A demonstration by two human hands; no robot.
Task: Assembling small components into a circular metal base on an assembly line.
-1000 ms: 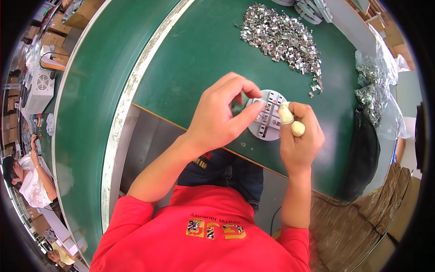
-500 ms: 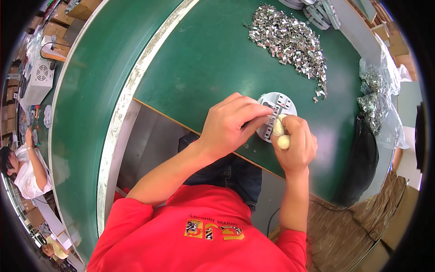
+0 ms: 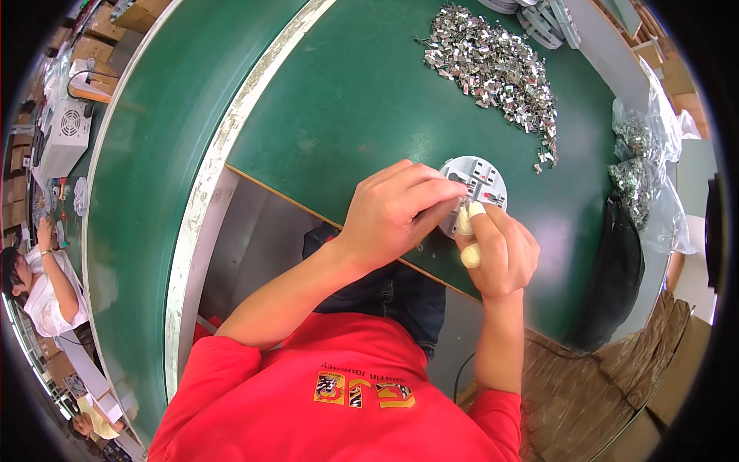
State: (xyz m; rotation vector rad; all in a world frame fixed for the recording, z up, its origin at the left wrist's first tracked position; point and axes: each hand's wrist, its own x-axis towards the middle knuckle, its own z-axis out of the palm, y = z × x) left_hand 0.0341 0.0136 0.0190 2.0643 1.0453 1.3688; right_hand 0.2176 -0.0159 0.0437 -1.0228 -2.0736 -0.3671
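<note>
A round light-grey plastic piece (image 3: 496, 179) with dark slots and a small red spot lies on the green table under my fingertips. My left hand (image 3: 400, 206) comes over its left side, thumb and forefinger pinched together at the slots. My right hand (image 3: 502, 250) is closed at its near right edge, with pale yellow finger covers (image 3: 471, 256) on some fingers. The two sets of fingertips almost meet over the piece. Anything small between them is hidden. Beyond lies a heap of small shiny metal clips (image 3: 493, 69), which neither hand touches.
Grey plastic parts (image 3: 543, 23) sit at the far edge. At right are clear bags of metal pieces (image 3: 633, 181) and a black bag (image 3: 612, 269). A raised pale rail (image 3: 231, 127) runs along the left, and a co-worker (image 3: 50, 289) is beyond it.
My right hand has shifted slightly left, its fingers closer to my left fingertips. More of the round piece's right side shows, and it sits slightly further right. My left hand has barely moved.
</note>
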